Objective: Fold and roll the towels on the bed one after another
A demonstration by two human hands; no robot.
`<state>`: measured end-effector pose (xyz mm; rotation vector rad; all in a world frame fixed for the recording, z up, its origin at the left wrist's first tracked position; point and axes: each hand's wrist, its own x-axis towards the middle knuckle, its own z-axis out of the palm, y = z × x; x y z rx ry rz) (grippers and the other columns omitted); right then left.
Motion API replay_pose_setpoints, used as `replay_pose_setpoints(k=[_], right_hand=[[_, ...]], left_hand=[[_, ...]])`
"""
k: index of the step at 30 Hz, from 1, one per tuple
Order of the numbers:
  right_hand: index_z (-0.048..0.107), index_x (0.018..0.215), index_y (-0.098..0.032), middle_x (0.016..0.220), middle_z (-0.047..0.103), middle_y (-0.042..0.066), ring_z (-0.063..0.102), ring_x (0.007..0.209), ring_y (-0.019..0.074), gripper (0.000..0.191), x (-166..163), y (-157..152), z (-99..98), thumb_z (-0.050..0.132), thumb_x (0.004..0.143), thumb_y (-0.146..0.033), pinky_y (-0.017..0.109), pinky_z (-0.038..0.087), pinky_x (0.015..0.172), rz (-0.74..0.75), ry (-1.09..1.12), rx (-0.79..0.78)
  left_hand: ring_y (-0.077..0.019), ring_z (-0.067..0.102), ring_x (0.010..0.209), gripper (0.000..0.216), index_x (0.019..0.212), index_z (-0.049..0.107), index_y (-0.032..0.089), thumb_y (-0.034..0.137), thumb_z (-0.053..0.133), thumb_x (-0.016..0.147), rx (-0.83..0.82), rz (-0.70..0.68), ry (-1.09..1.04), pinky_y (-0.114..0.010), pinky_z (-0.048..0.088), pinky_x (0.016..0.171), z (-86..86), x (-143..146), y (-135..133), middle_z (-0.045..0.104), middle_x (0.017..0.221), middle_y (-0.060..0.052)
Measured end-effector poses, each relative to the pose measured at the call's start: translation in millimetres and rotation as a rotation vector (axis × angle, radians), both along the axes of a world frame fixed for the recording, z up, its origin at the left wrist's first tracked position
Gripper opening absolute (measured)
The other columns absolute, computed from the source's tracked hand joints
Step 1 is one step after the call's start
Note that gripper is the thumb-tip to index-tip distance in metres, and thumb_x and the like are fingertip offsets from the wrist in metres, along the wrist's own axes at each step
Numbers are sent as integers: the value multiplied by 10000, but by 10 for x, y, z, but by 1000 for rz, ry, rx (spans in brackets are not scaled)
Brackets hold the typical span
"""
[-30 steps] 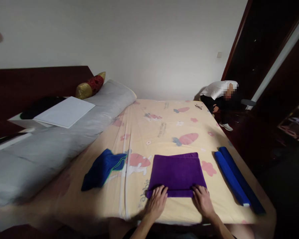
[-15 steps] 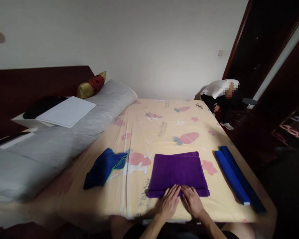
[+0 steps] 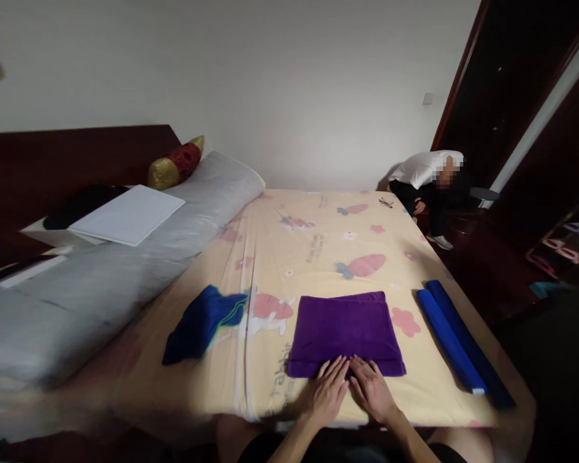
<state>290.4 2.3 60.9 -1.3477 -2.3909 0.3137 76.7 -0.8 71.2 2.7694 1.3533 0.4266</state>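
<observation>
A purple cloth, folded into a rough rectangle, lies on the bed in front of me. Along its near edge runs a narrow folded-over strip. My left hand rests flat on the middle of that strip, fingers stretched forward. Right beside it, my right hand presses on the same strip, its fingers also extended. The fingertips of both hands almost meet. Neither hand grips the cloth visibly.
A crumpled blue cloth lies to the left. Two rolled blue cloths, a brighter roll and a darker roll, lie at right. A person sits bent over by the far corner. A white board rests on grey bedding.
The folded strip at the purple cloth's near edge looks slightly wider. Both hands stay in nearly the same place on it. The view has shifted a little.
</observation>
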Motion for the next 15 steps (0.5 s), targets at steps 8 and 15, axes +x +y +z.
replay_pose_setpoints(k=[8, 15], right_hand=[[422, 1446, -240, 1473, 453, 75, 401, 1376, 255, 524, 800, 197, -263, 343, 990, -486, 486, 324, 1095, -352, -95, 81], [442, 1435, -239, 1497, 419, 83, 399, 1378, 246, 463, 720, -16, -320, 340, 988, -309, 457, 339, 1081, -294, -52, 170]], left_hand=[[-211, 365, 1405, 531, 1511, 219, 326, 381, 340, 998, 62, 331, 74, -478, 268, 1151, -84, -724, 194, 379, 1535, -26], [-176, 339, 1417, 612, 1535, 152, 244, 137, 302, 950, 208, 272, 21, -413, 284, 1174, -34, -483, 8, 377, 1535, -30]])
